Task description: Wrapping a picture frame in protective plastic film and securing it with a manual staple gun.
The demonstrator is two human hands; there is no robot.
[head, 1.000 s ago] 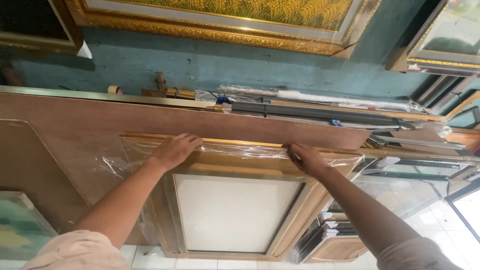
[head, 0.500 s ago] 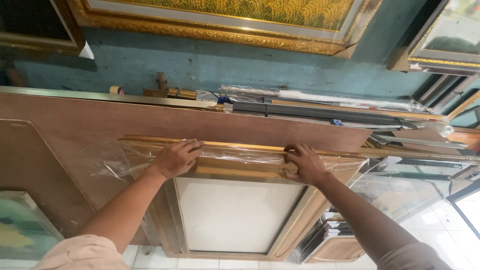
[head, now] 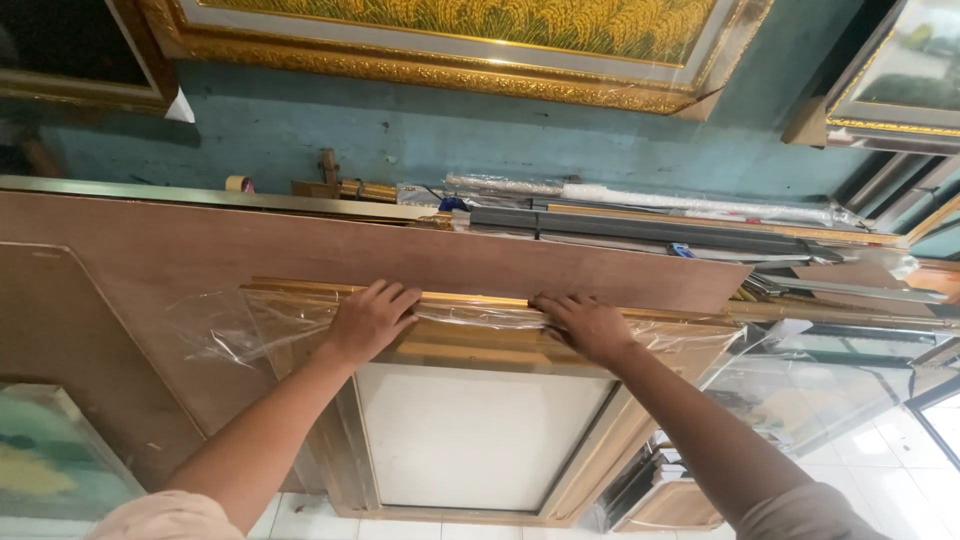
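We are pressing left hand (head: 368,322) and right hand (head: 585,325), both flat, palms down, on clear plastic wrap (head: 240,325) over top rail of gold picture frame (head: 470,350), leaning against brown board (head: 300,250). Wrapping step seems underway; next move likely needs film pulled taut, smoothed along rail.
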